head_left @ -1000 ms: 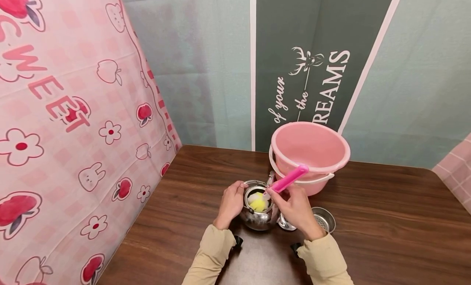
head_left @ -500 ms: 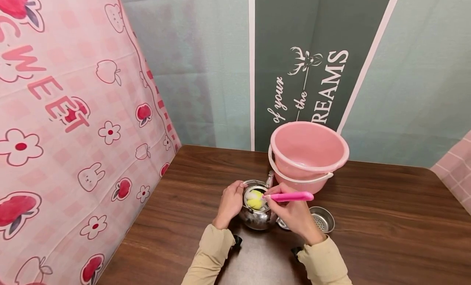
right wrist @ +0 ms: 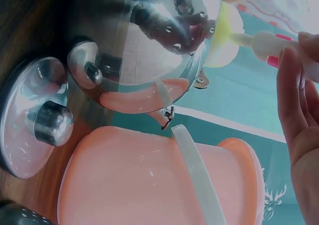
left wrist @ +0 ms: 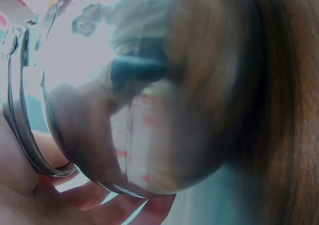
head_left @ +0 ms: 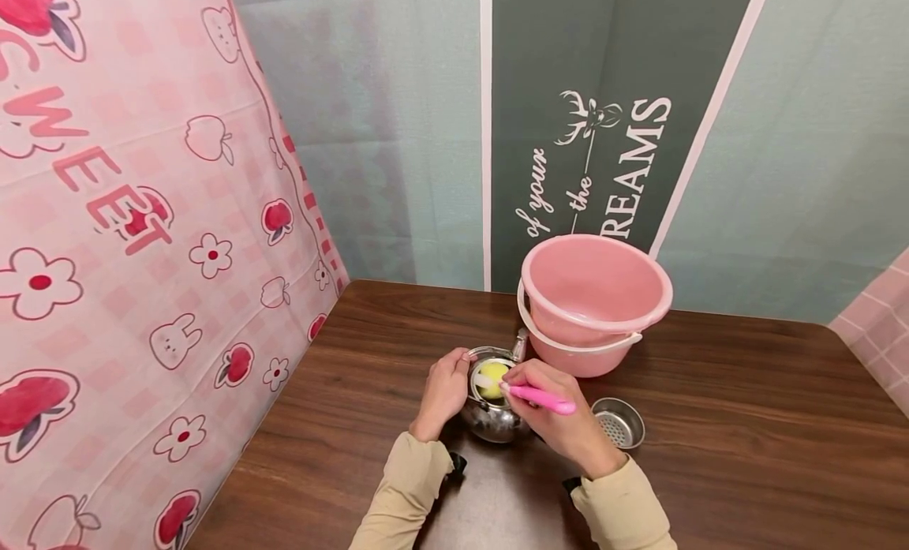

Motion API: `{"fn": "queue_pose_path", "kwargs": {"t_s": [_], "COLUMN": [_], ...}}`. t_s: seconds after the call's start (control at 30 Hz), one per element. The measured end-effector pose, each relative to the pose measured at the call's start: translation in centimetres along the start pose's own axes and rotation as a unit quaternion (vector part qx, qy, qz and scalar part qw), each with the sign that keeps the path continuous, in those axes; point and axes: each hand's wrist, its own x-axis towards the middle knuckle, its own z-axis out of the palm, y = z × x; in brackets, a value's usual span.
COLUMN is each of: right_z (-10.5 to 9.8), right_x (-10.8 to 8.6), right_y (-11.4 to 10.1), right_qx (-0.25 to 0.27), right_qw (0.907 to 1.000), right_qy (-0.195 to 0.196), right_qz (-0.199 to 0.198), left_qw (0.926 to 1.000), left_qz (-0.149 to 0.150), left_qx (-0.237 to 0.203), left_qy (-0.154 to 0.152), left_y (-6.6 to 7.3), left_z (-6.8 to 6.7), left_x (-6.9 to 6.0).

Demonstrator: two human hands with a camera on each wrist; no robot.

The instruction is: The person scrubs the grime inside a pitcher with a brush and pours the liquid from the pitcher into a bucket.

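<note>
A shiny steel teapot [head_left: 491, 428] stands uncovered on the table, its spout [head_left: 521, 343] pointing to the back. My left hand [head_left: 443, 388] grips its left side, with fingers curled round the body and the folded handle ring [left wrist: 19, 100] in the left wrist view. Between the thumb and fingers of my right hand [head_left: 564, 420] is the pink handle [head_left: 545, 398] of a sponge brush. Its yellow and white sponge head [head_left: 491, 379] sits in the teapot's mouth; in the right wrist view part of the sponge [right wrist: 227, 36] bulges above the rim.
A pink bucket [head_left: 596, 286] with a white handle stands just behind the teapot to the right. A perforated steel strainer [head_left: 619, 425] lies right of my right hand. The teapot's lid [right wrist: 27, 135] rests beside it, hidden from the head view. Printed cloths hang behind the wooden table [head_left: 746, 424].
My right hand has turned the brush: its handle end swung from pointing up and back to pointing right and toward me. The sponge head shifted slightly in the mouth. My left hand stayed put.
</note>
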Motion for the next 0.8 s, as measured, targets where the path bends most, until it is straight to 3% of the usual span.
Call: {"fn": "queue_pose_path", "kwargs": {"t_s": [0.17,0.4,0.53,0.8], "right_z": [0.1,0.32,0.4,0.69], "right_x": [-0.21,-0.16,0.0,0.18], "right_y": [0.09,-0.37,-0.58,-0.59], "right_qx": [-0.028,-0.072,-0.087,-0.122], "right_qw": [0.9994,0.9962,0.9949,0.9917], "right_qy": [-0.014,-0.048,-0.051,-0.036], "right_qz": [-0.018,0.006,0.011,-0.017], "left_qw": [1.0,1.0,1.0,0.9999], "left_qz": [0.003,0.003,0.003,0.011], "left_qx": [0.002,0.004,0.004,0.007], "left_qy": [-0.001,-0.005,-0.006,-0.004], "left_y": [-0.03,-0.03,-0.01,-0.08], "left_z": [-0.03,-0.08,-0.13,-0.1], "left_x": [-0.03,0.04,0.09,0.19]}}
